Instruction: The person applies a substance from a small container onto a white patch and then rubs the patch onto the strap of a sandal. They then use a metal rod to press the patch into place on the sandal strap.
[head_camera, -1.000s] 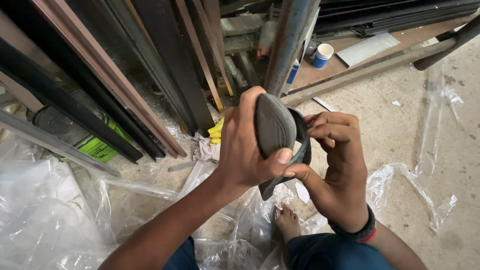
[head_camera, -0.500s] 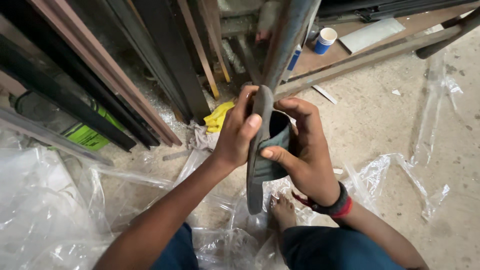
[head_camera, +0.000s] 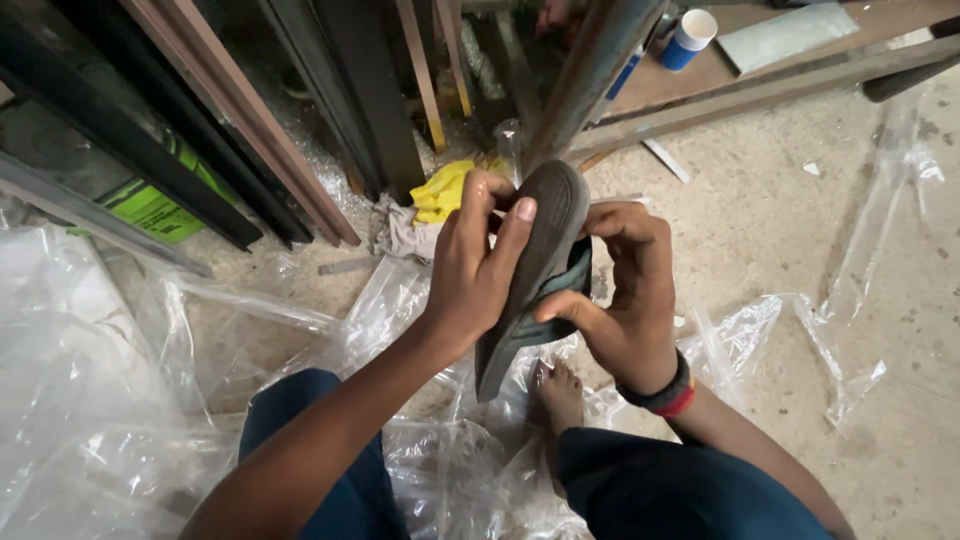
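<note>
Item: dark grey rubber flip-flop sandal (head_camera: 528, 275), upright at centre, clasped between our left hand (head_camera: 475, 275) and right hand (head_camera: 625, 300), whose thumb hooks its strap. Strap work appears unfinished; a bare foot (head_camera: 558, 395) waits on clear plastic sheeting (head_camera: 120, 380) nearby.

leaning metal bars (head_camera: 300, 130) block ahead; right floor (head_camera: 780, 220) open.
</note>
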